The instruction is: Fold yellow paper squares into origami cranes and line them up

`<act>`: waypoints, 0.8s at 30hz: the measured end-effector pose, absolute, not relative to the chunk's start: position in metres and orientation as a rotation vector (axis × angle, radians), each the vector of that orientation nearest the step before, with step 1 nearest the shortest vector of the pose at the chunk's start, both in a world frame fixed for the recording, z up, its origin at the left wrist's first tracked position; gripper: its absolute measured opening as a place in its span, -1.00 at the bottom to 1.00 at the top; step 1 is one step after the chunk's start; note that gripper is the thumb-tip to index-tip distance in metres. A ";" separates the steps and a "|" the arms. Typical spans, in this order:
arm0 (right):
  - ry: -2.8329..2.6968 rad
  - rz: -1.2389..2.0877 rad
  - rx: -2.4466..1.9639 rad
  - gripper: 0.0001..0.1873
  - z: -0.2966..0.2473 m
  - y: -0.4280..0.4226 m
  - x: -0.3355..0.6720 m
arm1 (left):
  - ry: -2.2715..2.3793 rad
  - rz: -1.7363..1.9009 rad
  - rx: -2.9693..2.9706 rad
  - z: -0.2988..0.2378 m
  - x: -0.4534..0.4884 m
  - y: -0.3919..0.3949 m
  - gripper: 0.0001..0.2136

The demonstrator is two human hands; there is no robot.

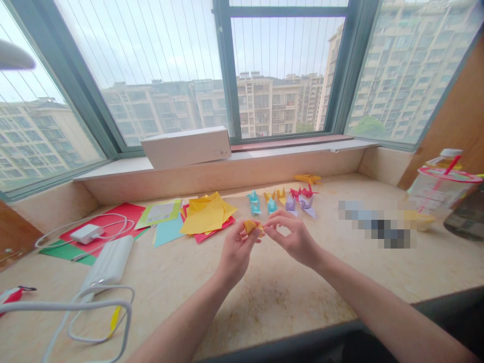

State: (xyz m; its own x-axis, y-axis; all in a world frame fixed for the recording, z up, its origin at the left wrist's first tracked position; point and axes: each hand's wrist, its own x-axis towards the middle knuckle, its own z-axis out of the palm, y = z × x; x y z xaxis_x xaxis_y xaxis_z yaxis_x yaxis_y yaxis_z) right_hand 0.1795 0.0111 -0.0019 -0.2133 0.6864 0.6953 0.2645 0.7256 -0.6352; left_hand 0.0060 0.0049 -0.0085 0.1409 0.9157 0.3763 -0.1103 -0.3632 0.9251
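A small yellow-orange folded paper crane (249, 226) is held up above the counter. My left hand (239, 247) is closed around its body, thumb in front. From the other side my right hand (290, 236) pinches a narrow end of the same paper between thumb and index finger; the exact fold there is hidden by the fingertips. Just beyond my hands stand several finished paper cranes: blue ones (271, 205), yellow ones (281, 195), purple ones (307, 205) and red ones (302, 192). To the left lies a pile of crumpled-edged yellow paper (206, 213) on red sheets.
Flat coloured sheets, a white charger (86, 234), a white power bank (110, 259) and looped cables lie at left. A long white box (187, 147) rests on the window ledge. At right stand a plastic cup (434, 194) with a red straw and a dark container (467, 217).
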 end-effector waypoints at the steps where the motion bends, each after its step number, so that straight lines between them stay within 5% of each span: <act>1: -1.785 0.468 -0.750 -0.91 -0.002 0.011 0.179 | 0.820 1.398 1.491 -0.007 0.006 0.004 -0.78; 24: -1.732 0.657 -0.788 -0.85 -0.002 0.015 0.178 | 0.836 1.385 1.590 -0.007 0.005 0.005 -0.83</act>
